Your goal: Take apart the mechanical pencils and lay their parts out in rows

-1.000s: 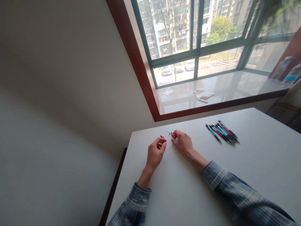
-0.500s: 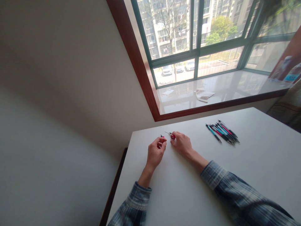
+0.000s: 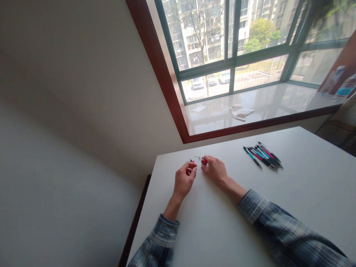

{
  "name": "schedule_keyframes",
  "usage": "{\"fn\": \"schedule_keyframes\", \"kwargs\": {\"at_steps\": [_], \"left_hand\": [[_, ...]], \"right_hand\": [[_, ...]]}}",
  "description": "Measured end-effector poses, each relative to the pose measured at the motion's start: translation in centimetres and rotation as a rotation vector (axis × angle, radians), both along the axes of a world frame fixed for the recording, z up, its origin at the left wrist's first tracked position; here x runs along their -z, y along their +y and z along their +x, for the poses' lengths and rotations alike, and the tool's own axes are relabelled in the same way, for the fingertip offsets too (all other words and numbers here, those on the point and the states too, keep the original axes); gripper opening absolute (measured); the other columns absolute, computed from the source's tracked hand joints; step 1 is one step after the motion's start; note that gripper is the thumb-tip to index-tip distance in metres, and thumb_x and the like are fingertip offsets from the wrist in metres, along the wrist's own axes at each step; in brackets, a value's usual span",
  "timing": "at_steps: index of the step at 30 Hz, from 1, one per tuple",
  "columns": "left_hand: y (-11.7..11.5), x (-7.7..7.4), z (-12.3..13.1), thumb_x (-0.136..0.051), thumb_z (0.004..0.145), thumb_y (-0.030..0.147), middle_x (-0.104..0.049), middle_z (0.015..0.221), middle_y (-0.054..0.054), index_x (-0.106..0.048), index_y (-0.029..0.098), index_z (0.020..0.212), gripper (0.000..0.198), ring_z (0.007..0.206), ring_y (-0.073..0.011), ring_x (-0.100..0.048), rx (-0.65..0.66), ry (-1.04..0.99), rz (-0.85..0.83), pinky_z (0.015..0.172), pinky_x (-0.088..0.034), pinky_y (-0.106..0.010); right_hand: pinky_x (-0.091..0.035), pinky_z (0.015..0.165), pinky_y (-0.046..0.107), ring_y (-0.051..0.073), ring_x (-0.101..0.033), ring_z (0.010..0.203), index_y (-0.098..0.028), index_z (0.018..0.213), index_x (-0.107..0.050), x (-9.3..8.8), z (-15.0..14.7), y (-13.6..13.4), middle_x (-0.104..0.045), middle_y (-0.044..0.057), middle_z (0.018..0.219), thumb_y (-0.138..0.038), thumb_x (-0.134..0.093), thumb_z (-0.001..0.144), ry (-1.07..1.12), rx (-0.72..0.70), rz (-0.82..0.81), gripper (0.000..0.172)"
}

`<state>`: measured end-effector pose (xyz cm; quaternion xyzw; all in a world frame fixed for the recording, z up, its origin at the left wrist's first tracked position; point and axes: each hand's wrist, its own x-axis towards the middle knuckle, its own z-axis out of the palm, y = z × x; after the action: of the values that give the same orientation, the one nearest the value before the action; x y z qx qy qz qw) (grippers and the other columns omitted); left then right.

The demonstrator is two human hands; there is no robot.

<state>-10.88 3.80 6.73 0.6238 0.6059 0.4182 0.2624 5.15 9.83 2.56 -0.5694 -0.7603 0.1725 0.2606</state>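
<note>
Near the table's far left edge, my left hand (image 3: pixel 184 181) has its thumb and fingers curled together on a small red and black pen piece (image 3: pixel 192 161), most of it hidden by the fingers. Just to the right, my right hand (image 3: pixel 215 169) is closed on a red and dark pen part (image 3: pixel 204 162). From it a thin pen refill (image 3: pixel 197 157) sticks out toward the left. A small gap separates the two hands. Over to the right lies a row of pens (image 3: pixel 264 155) with turquoise, red and black barrels.
The white table (image 3: pixel 222 230) meets a wall (image 3: pixel 83 148) on the left. Behind it is a window sill (image 3: pixel 214 120) with a crumpled white cloth (image 3: pixel 241 112) and a plastic bottle (image 3: pixel 346 89).
Hardly anything differs. The thin refill at my right hand has shifted very slightly; both hands stay in place, and the pens on the table lie as before.
</note>
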Motion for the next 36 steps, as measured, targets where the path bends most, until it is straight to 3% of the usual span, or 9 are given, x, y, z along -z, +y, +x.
{"fn": "schedule_keyframes", "kwargs": {"at_steps": [17,23,30,36], "left_hand": [[-0.1,-0.3,0.2,-0.064,0.089,0.037,-0.075,0.090,-0.003,-0.073,0.021,0.095,0.019,0.064,-0.0143,-0.065,-0.016,-0.003,0.015,0.062,-0.050,-0.026],[0.1,-0.2,-0.1,-0.066,0.090,0.039,-0.074,0.090,-0.003,-0.074,0.020,0.102,0.024,0.069,-0.0148,-0.067,-0.009,-0.089,-0.011,0.067,-0.053,-0.026],[1.2,0.6,-1.1,-0.076,0.082,0.050,-0.074,0.086,-0.005,-0.075,0.016,0.117,0.049,0.070,-0.0135,-0.062,-0.064,-0.367,-0.031,0.071,-0.054,-0.027],[1.4,0.9,-1.0,-0.083,0.076,0.047,-0.074,0.086,-0.006,-0.079,0.014,0.100,0.041,0.067,-0.0107,-0.057,-0.051,-0.575,-0.068,0.071,-0.052,-0.027]], "right_hand": [[-0.033,0.065,0.027,0.017,-0.064,0.079,-0.025,0.094,-0.065,0.1,0.3,-0.4,-0.074,0.001,0.096,-0.029,-0.061,0.092,0.050,-0.005,-0.007,0.006],[-0.039,0.069,0.026,0.017,-0.064,0.078,-0.024,0.097,-0.064,0.0,0.5,-0.4,-0.073,0.000,0.093,-0.037,-0.059,0.096,0.193,0.010,0.016,0.014],[-0.044,0.080,0.025,0.017,-0.065,0.086,-0.023,0.104,-0.064,-1.0,0.6,-1.6,-0.072,0.004,0.101,-0.035,-0.040,0.107,0.353,-0.202,0.072,0.027],[-0.044,0.078,0.024,0.016,-0.064,0.082,-0.023,0.102,-0.065,-1.6,0.3,-2.4,-0.071,0.004,0.099,-0.038,-0.041,0.108,0.307,-0.315,0.043,0.028]]}}
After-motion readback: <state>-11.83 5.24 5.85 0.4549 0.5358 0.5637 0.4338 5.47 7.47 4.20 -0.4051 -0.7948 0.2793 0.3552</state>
